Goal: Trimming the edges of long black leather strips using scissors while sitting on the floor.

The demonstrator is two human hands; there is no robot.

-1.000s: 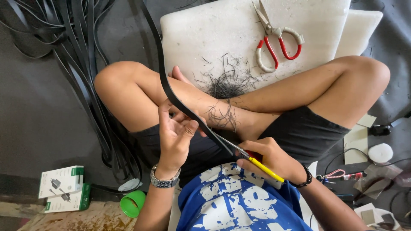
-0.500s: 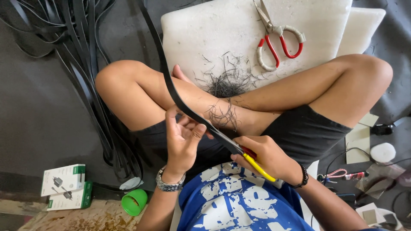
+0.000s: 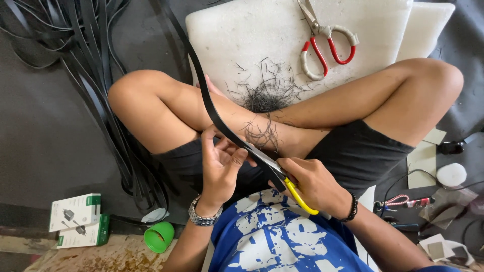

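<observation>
1. Left hand (image 3: 222,163), lower centre of the frame, palm up, fingers curled against a black strip (image 3: 212,108), gripping it just left of the blade.
2. Right hand (image 3: 315,184), lower centre-right, clenched around a yellow-handled cutter (image 3: 290,189), blade pressed to the strip's edge.
3. Strip running diagonally from the top centre of the frame, across the left shin, down between both hands.
4. Thin black shavings (image 3: 262,95) heaped at centre on a white foam pad (image 3: 242,35) and scattered over the shin just below.
5. Red-handled scissors (image 3: 322,40) lying shut on the pad, upper right, well apart from both hands.
6. Legs crossed over the pad; dark shorts, blue-and-white shirt at the bottom edge.
7. Metal watch (image 3: 201,216) on the left wrist, dark bead bracelet (image 3: 351,207) on the right.
8. Pile of black strips (image 3: 75,45) spread over the floor, upper left, trailing down beside the left knee.
9. Green cup (image 3: 159,236) on its side, lower left, near two white-and-green boxes (image 3: 75,219).
10. Cables, paper scraps and a white round object (image 3: 450,175) on the floor at the right edge.
</observation>
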